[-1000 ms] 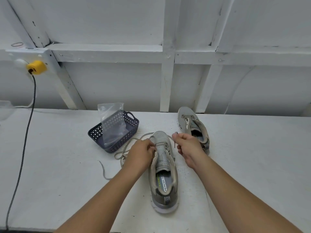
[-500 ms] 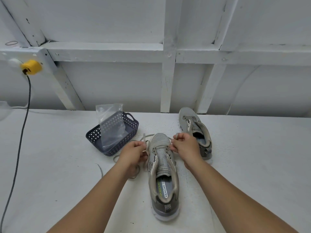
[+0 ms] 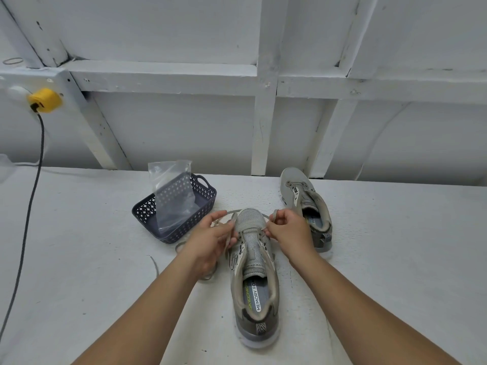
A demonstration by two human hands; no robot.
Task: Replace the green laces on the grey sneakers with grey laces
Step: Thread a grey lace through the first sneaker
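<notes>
A grey sneaker (image 3: 254,275) lies on the white table, toe pointing away from me. A grey lace (image 3: 208,276) runs across its toe-end eyelets and trails in loops on the table to its left. My left hand (image 3: 210,239) pinches the left strand beside the toe. On the other side of the toe, my right hand (image 3: 288,231) pinches the right lace end, its tip poking up. A second grey sneaker (image 3: 307,206) without laces lies behind my right hand. No green lace is visible.
A dark blue perforated basket (image 3: 204,206) with a clear plastic bag (image 3: 172,198) stands left of the sneakers. A black cable (image 3: 31,196) hangs from a yellow plug (image 3: 44,100) at the far left. A white framed wall rises behind the table.
Both hands have shifted slightly apart to either side of the sneaker's toe, with the lace drawn across it. My view has dropped a little toward the table.
</notes>
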